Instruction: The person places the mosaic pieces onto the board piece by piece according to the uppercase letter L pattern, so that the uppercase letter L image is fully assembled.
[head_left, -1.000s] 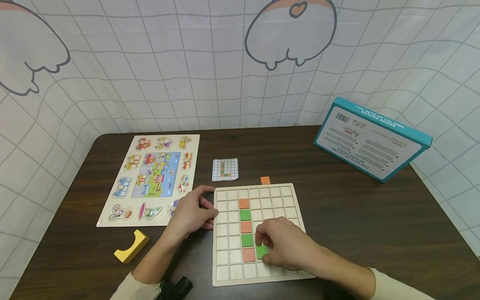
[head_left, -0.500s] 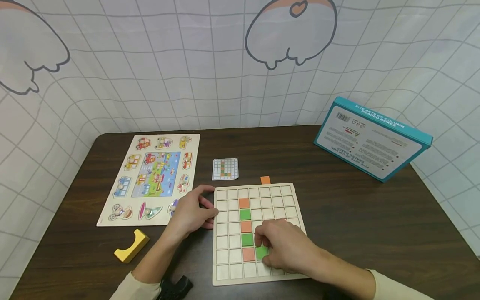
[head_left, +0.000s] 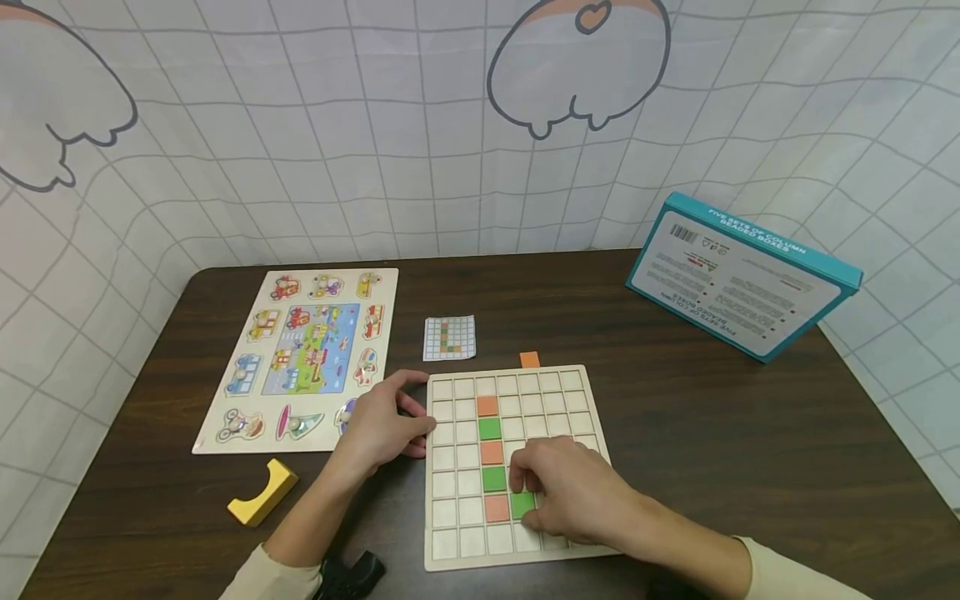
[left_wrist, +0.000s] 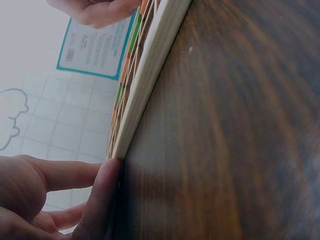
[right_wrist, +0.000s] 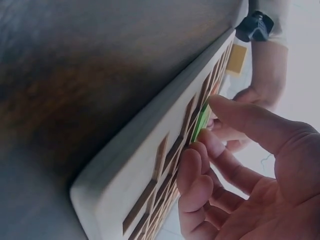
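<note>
A pale wooden grid board [head_left: 450,546] lies on the dark table. Down its third column run orange and green square tiles, alternating. My right hand [head_left: 581,492] is over the lower middle of the board and pinches a green tile [head_left: 522,505] between thumb and fingertips, right of the lowest orange tile [head_left: 497,508]. In the right wrist view this green tile [right_wrist: 201,122] tilts up from its cell. My left hand [head_left: 386,425] rests against the board's left edge, and in the left wrist view its straight fingers [left_wrist: 102,185] press the side there.
A small printed pattern card [head_left: 449,338] lies behind the board, near a loose orange tile [head_left: 529,360] at its back edge. Left is a picture peg puzzle [head_left: 255,425] with a yellow arch block [head_left: 264,493] before it. A teal box [head_left: 742,279] stands at back right.
</note>
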